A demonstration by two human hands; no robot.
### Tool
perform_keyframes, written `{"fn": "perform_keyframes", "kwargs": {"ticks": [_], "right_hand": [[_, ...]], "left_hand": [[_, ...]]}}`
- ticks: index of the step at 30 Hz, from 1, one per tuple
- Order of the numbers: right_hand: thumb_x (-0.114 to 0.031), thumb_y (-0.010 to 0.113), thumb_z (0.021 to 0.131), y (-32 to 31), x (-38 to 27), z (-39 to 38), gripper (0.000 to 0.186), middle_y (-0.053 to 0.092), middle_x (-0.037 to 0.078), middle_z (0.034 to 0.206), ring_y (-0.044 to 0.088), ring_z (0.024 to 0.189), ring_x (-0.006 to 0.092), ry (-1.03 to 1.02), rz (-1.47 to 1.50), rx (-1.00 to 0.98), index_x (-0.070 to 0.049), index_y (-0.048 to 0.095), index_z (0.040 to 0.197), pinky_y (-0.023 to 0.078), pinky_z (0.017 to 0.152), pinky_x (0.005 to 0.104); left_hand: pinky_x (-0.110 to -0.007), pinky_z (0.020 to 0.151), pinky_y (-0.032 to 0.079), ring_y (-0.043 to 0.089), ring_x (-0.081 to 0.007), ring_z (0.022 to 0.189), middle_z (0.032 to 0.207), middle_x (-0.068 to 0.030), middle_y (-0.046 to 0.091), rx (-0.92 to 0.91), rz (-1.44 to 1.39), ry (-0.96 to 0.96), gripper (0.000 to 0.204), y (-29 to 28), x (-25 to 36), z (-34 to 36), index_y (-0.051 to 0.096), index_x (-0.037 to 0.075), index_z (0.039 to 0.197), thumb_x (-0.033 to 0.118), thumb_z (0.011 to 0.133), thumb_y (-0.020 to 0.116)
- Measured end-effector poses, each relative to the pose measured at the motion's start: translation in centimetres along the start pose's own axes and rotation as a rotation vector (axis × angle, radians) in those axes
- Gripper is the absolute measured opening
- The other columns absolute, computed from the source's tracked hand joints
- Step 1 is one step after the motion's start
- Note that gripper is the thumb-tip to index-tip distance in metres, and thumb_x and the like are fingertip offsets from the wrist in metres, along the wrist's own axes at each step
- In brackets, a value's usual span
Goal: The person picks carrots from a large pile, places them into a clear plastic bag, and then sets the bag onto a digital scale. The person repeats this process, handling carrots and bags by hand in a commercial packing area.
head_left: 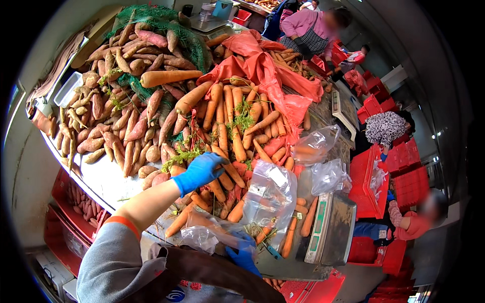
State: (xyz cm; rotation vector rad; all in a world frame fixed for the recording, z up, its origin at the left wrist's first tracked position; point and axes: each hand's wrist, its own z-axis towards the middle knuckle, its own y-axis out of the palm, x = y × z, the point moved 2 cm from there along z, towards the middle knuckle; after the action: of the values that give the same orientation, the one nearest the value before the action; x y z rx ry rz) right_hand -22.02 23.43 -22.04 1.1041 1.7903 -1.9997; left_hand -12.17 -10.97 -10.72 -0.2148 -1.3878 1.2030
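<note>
My left hand (203, 174), in a blue glove, reaches over the carrot pile with its fingers curled over a carrot (230, 169). Lower down, my right hand (243, 254), also gloved in blue, is closed on a clear plastic bag (202, 238); the film partly covers its fingers. Orange shows through this bag at its upper side. Another clear bag (270, 189) lies flat just beyond. Many loose carrots (222, 108) are heaped ahead of my hands, some with green tops (243, 118).
Sweet potatoes (131, 121) and green netting (192, 45) cover the left. Red sheeting (260, 68) lies across the carrots. At right are a scale (319, 230), a bagged carrot (316, 146) and red crates (366, 182). Several people work beyond, one in a striped apron (313, 40).
</note>
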Motion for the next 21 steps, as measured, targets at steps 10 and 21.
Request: {"fn": "perform_keyframes", "kwargs": {"ticks": [10, 21], "right_hand": [[-0.034, 0.076, 0.069, -2.1, -3.2, 1.1, 0.06, 0.056, 0.017, 0.107, 0.054, 0.1, 0.0296, -0.031, -0.024, -0.034, 0.001, 0.053, 0.113, 0.042, 0.089, 0.04], [-0.032, 0.075, 0.069, -0.6, 0.3, -0.3, 0.058, 0.059, 0.016, 0.103, 0.058, 0.097, 0.027, 0.291, 0.228, -0.196, 0.002, 0.055, 0.112, 0.045, 0.085, 0.037]], "left_hand": [[-0.052, 0.085, 0.039, 0.051, -0.0289, 0.096, 0.098, -0.0107, 0.053, -0.409, 0.514, 0.12, 0.055, 3.6, -0.4, 5.0, 0.066, 0.013, 0.094, 0.058, 0.062, 0.068], [-0.043, 0.074, 0.05, 0.057, -0.038, 0.089, 0.099, -0.0185, 0.057, 0.126, 0.235, -0.122, 0.035, -0.1, -5.5, 9.1, 0.064, 0.007, 0.095, 0.031, 0.071, 0.069]]}}
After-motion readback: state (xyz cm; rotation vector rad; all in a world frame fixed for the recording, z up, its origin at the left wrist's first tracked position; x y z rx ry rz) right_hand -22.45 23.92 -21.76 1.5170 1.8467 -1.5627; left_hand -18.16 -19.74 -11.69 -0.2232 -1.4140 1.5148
